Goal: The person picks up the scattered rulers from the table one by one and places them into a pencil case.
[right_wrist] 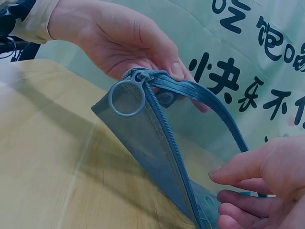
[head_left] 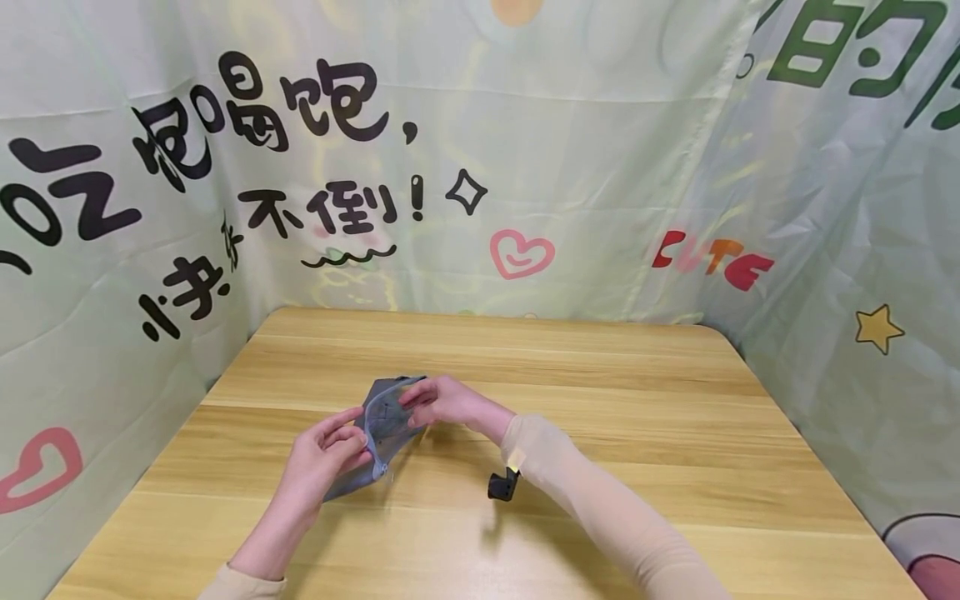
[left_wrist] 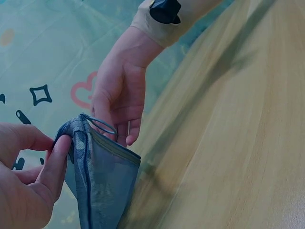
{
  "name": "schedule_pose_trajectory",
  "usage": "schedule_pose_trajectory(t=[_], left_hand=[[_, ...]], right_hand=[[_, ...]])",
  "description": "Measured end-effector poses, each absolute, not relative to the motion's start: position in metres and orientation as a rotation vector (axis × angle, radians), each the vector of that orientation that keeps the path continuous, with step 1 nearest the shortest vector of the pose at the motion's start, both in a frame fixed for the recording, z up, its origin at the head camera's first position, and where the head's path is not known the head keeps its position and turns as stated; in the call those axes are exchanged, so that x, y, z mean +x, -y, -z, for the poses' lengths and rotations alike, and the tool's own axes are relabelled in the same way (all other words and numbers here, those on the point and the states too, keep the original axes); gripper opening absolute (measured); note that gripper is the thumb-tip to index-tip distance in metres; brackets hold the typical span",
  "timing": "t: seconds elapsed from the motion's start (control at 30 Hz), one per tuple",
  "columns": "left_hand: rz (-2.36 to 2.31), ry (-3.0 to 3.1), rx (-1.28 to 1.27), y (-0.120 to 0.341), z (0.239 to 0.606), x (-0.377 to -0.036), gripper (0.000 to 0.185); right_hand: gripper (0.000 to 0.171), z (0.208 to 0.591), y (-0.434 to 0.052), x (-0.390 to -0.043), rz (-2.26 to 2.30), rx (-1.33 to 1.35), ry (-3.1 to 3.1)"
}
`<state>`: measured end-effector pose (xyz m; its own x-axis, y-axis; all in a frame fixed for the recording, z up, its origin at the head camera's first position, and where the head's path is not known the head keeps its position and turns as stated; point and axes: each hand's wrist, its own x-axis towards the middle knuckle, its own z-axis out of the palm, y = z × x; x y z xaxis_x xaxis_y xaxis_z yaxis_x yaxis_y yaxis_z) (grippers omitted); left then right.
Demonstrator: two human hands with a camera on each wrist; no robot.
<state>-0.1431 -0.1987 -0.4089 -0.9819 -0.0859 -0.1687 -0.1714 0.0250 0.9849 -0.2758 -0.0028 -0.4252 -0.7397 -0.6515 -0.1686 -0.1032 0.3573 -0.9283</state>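
Observation:
A blue-grey zip pouch (head_left: 393, 417) with see-through mesh sides stands tilted on the table, its zipped mouth spread apart. My left hand (head_left: 327, 454) pinches the rim of the mouth near the zip's end, thumb against the fingers. A round ring pull (right_wrist: 127, 98) hangs beside that grip in the right wrist view. At the mouth's far side is my right hand (head_left: 450, 402), with loosely bent fingers at the opening. In the right wrist view, the right hand (right_wrist: 271, 183) shows a gap between thumb and fingers, nothing visible between them. The pouch's inside is mostly hidden.
The pouch is on a light wooden table (head_left: 600, 392). Printed cloth walls (head_left: 585, 167) enclose its back and sides. A small black wrist camera (head_left: 502, 485) hangs below the right sleeve.

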Motion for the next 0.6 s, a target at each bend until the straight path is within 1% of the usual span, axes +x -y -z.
schedule_pose_trajectory(t=[0.6], left_hand=[[-2.101, -2.227, -0.251, 0.194, 0.411, -0.146, 0.050]], right_hand=[[0.047, 0.424, -0.012, -0.273, 1.421, -0.693, -2.080]])
